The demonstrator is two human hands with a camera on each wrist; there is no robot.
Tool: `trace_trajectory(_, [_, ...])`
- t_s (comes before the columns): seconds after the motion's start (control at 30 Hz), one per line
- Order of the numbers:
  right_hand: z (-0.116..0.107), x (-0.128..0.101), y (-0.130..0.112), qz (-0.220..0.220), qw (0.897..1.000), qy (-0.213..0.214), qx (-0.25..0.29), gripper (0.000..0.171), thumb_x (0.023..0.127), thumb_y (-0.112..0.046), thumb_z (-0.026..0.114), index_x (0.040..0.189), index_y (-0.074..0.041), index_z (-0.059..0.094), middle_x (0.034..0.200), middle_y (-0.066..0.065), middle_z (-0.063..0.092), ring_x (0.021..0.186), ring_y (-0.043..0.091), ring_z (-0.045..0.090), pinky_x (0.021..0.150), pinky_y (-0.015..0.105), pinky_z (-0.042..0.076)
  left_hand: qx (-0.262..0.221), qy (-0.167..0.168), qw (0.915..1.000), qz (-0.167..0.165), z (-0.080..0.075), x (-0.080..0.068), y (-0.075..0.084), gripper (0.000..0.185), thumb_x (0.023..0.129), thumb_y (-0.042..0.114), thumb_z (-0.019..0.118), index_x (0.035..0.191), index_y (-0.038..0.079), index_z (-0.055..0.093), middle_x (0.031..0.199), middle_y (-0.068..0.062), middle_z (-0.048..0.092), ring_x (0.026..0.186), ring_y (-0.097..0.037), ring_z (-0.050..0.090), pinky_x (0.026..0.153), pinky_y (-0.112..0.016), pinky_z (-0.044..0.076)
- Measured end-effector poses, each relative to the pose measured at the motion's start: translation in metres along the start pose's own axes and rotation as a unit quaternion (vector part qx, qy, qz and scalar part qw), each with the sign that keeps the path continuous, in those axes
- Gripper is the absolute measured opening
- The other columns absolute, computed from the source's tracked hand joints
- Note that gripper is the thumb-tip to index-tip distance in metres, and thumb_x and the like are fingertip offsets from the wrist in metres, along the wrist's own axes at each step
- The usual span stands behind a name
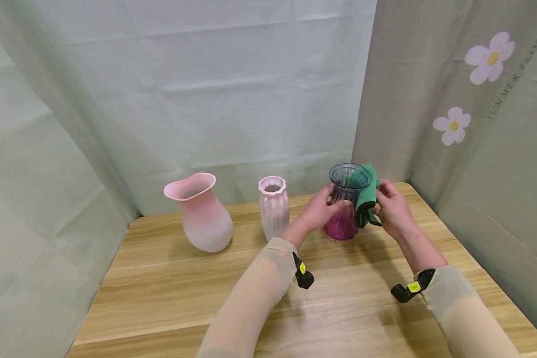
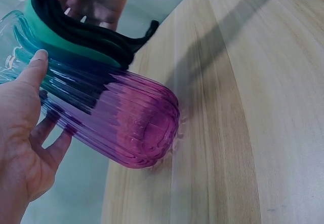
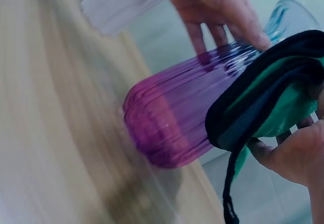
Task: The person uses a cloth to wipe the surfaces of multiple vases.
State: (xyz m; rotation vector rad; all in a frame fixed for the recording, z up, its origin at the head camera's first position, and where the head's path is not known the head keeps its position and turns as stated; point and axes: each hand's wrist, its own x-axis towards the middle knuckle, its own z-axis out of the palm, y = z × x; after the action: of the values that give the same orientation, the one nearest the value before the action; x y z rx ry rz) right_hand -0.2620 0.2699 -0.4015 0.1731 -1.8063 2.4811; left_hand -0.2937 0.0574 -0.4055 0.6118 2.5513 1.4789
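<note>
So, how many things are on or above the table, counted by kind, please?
Vases: 3 (pink wide vase, pale ribbed vase, purple-and-blue glass vase held by the left hand)
Cloths: 1 (green cloth in the right hand)
Total: 4

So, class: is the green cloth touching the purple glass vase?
Touching. The right wrist view shows the green cloth pressed flat against the ribbed side of the purple glass vase, held there by the right hand.
</note>
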Motion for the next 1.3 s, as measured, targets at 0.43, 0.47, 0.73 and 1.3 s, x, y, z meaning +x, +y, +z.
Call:
trace_trajectory(0.43, [-0.019, -0.008, 0.033, 0.011, 0.988, 0.005, -0.153, 0.014, 0.104, -0.010, 0.059, 0.116, -0.016, 0.062, 0.101, -0.011, 0.062, 0.089, 0.003, 0.059, 0.071, 0.020, 0.054, 0.009, 0.003, 1.0000, 0.003, 0.000, 0.000, 0.001, 0.083, 0.098, 0.049, 0.067, 0.161, 0.009, 0.032, 0.164, -0.009, 0.033, 0.147, -0.025, 0.035, 0.117, -0.040, 0.034])
trace_trajectory(0.47, [-0.022, -0.010, 0.037, 0.018, 0.987, 0.009, -0.162, 0.014, 0.105, -0.010, 0.059, 0.116, -0.017, 0.061, 0.101, -0.012, 0.062, 0.088, 0.003, 0.058, 0.070, 0.020, 0.053, 0.010, 0.003, 0.9999, 0.005, 0.000, 0.000, 0.001, 0.082, 0.098, 0.049, 0.067, 0.161, 0.010, 0.032, 0.164, -0.009, 0.033, 0.147, -0.024, 0.035, 0.117, -0.039, 0.034])
trace_trajectory(0.73, [-0.031, -0.017, 0.059, 0.025, 0.974, 0.038, -0.220, 0.024, 0.107, -0.014, 0.055, 0.127, -0.002, 0.056, 0.104, -0.014, 0.057, 0.097, 0.004, 0.051, 0.073, 0.019, 0.046, 0.023, 0.002, 0.9997, -0.009, 0.000, 0.000, 0.003, 0.084, 0.098, 0.051, 0.066, 0.162, 0.010, 0.030, 0.165, -0.009, 0.031, 0.148, -0.025, 0.033, 0.118, -0.040, 0.033])
trace_trajectory(1.3, [-0.010, -0.009, 0.034, 0.012, 0.984, 0.054, -0.167, 0.010, 0.107, -0.018, 0.056, 0.117, -0.017, 0.057, 0.106, -0.014, 0.058, 0.091, 0.004, 0.052, 0.068, 0.021, 0.044, 0.007, -0.001, 1.0000, -0.004, -0.001, -0.001, 0.002, 0.085, 0.097, 0.051, 0.067, 0.162, 0.010, 0.030, 0.165, -0.009, 0.031, 0.148, -0.025, 0.035, 0.117, -0.040, 0.035])
